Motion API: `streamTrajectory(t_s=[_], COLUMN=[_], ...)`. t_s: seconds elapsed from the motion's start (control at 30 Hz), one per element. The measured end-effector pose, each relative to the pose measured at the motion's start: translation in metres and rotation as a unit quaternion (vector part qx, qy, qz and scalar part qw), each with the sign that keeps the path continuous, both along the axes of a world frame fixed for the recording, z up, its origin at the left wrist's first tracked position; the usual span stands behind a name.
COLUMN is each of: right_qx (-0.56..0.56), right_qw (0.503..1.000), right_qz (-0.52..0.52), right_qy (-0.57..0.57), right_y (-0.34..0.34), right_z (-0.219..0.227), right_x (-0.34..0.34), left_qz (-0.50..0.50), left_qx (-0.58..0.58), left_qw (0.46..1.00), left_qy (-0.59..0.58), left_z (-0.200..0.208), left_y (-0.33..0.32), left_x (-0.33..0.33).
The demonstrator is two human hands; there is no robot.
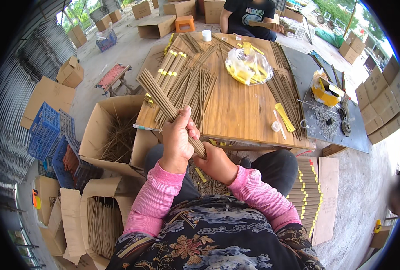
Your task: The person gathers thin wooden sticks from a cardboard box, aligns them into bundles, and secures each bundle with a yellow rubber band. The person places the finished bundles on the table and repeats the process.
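Observation:
A bundle of thin brown incense sticks (157, 93) slants up and to the left over the table's near edge. My left hand (176, 140) wraps round its middle, and my right hand (215, 163) closes on its lower end. Beyond my hands, loose incense sticks (188, 96) lie heaped on the wooden table (240, 108). Several bundles with yellow bands (167, 67) rest at the table's left. A clear plastic bag (248, 66) of yellow strips sits farther back. Flat yellow strips (284, 118) lie at the right, beside a small clear ring (275, 126).
Open cardboard boxes (92, 135) and blue crates (47, 130) stand at my left. A dark side board (357, 139) carries a yellow box (326, 95) and clear bits. Banded bundles (305, 193) lie low at my right. Across the table a person (249, 20) holds sticks.

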State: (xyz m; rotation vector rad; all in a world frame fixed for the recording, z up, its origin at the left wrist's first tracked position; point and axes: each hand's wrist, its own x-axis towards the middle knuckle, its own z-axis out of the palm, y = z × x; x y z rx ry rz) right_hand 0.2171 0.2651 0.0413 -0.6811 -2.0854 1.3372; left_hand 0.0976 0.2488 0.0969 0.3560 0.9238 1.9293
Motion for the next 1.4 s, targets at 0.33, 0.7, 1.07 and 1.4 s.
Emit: streamTrajectory(t_s=[0.33, 0.7, 1.07, 1.4], right_qx=[-0.194, 0.058, 0.215, 0.207], right_qw=[0.974, 0.995, 0.975, 0.977], right_qz=[0.109, 0.015, -0.057, -0.035], right_qy=[-0.040, -0.082, 0.009, -0.045], right_y=[0.000, -0.006, -0.005, 0.001], right_z=[0.024, 0.025, 0.038, 0.037], right_x=[0.007, 0.007, 0.008, -0.002], left_qz=[-0.070, -0.028, 0.017, 0.019], left_qx=[0.037, 0.074, 0.050, 0.039], left_qw=[0.997, 0.997, 0.998, 0.999], left_qy=[-0.023, 0.024, 0.045, 0.015], left_z=[-0.002, 0.001, -0.007, -0.016], left_y=[-0.004, -0.016, -0.019, -0.016], left_x=[-0.010, -0.009, -0.022, -0.034])
